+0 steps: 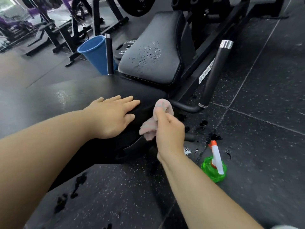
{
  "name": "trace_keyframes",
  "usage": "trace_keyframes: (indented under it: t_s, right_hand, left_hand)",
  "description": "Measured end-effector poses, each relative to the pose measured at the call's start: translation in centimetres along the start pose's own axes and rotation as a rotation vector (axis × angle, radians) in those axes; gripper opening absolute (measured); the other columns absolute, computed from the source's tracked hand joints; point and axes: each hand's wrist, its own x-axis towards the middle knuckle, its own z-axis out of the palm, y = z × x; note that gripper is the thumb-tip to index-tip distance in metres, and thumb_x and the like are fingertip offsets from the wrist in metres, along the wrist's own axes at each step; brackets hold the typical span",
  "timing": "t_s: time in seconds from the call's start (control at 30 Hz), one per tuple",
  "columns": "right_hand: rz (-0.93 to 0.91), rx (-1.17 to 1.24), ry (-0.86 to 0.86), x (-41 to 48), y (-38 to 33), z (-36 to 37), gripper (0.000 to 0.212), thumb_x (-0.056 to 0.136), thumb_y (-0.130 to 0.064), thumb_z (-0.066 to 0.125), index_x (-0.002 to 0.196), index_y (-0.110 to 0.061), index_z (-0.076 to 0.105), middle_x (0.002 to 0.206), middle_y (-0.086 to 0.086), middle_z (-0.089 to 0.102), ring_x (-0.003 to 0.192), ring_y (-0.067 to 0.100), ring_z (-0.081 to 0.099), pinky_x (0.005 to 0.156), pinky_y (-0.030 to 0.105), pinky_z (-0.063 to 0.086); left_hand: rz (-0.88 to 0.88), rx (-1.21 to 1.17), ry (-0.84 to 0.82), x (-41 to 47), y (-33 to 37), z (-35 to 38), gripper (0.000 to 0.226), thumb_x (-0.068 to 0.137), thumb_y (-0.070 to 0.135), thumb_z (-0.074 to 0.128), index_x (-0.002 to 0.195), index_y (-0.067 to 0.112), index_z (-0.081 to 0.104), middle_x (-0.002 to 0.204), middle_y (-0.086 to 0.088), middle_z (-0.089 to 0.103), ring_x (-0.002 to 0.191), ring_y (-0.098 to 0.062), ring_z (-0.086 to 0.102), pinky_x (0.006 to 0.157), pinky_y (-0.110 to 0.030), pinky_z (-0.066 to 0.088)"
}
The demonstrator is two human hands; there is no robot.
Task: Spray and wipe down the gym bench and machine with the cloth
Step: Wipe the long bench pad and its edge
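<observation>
- Head view: left hand (pixel 113 116) lies flat, fingers straight, on the near pad (pixel 79 100); right hand (pixel 170 134) pinches the bunched cloth (pixel 158 119) at its right edge.
- Judgement: open the cloth out and wipe in overlapping strokes (far pad (pixel 151 63) carries droplets).
- Count: one cloth, one spray bottle (pixel 214 166) (floor, right), two pads.

The near pad (pixel 74 96) offers open surface to the left of and beyond the left hand (pixel 113 116), which lies flat on it. The right hand (pixel 170 131) and its cloth (pixel 158 119) occupy the pad's right edge. Ahead, the droplet-covered seat pad (pixel 153 63) is reachable from above, flanked by a left handle (pixel 109 55) just beside a blue bucket (pixel 94 52) and a slanting right handle (pixel 216 71). On the floor (pixel 264 113) to the right, a spray bottle (pixel 214 166) stands near the right forearm.
</observation>
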Motion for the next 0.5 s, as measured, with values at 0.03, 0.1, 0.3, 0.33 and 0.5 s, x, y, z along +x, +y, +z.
trace_keyframes:
  t_s: [0.03, 0.1, 0.3, 0.33, 0.5]
  right_hand:
    - [-0.026, -0.008, 0.055, 1.1, -0.4, -0.7, 0.046, 0.096, -0.031, 0.060, 0.057, -0.007, 0.059, 0.042, -0.002, 0.058, 0.042, 0.010, 0.050, 0.049, 0.023, 0.042]
    - [-0.035, -0.056, 0.183, 3.8, -1.3, -2.1, 0.029, 0.097, -0.027, 0.059, 0.074, -0.010, 0.059, 0.039, -0.005, 0.056, 0.034, 0.005, 0.049, 0.043, 0.019, 0.043]
    - [-0.222, -0.409, 0.025, 6.0, -1.2, -0.9, 0.042, 0.098, -0.007, 0.044, 0.136, -0.025, 0.051, 0.099, -0.003, 0.063, 0.068, 0.003, 0.058, 0.063, 0.014, 0.046]
    - [-0.232, -0.415, 0.039, 5.3, -1.3, -0.5, 0.039, 0.098, -0.006, 0.043, 0.130, -0.025, 0.054, 0.097, 0.000, 0.063, 0.062, 0.000, 0.056, 0.058, 0.009, 0.043]
    - [-0.163, -0.317, -0.064, -0.1, 0.9, 0.9, 0.027, 0.087, -0.017, 0.041, 0.091, -0.026, 0.066, 0.075, 0.004, 0.071, 0.076, 0.020, 0.067, 0.076, 0.035, 0.056]
  left_hand:
    - [0.002, 0.000, 0.002, 0.0, 0.0, 0.1, 0.054, 0.104, 0.044, 0.023, 0.155, 0.041, 0.004, 0.163, 0.018, -0.002, 0.151, -0.014, 0.000, 0.122, -0.047, 0.006]
    - [0.007, 0.000, 0.012, 0.0, -0.1, 0.2, 0.054, 0.104, 0.044, 0.022, 0.154, 0.041, 0.003, 0.163, 0.019, -0.002, 0.151, -0.013, 0.000, 0.122, -0.047, 0.007]
    - [0.002, -0.007, 0.020, 0.0, -0.3, 0.3, 0.053, 0.104, 0.043, 0.023, 0.153, 0.044, 0.003, 0.162, 0.020, -0.002, 0.151, -0.012, 0.000, 0.122, -0.045, 0.006]
    - [0.000, -0.012, 0.020, 0.0, -0.2, 0.4, 0.053, 0.104, 0.044, 0.023, 0.153, 0.044, 0.003, 0.162, 0.021, -0.002, 0.151, -0.011, 0.000, 0.122, -0.045, 0.006]
    - [-0.002, -0.013, 0.030, 0.2, -0.2, 0.3, 0.054, 0.103, 0.044, 0.024, 0.153, 0.043, 0.004, 0.162, 0.021, -0.001, 0.151, -0.011, 0.001, 0.122, -0.046, 0.007]
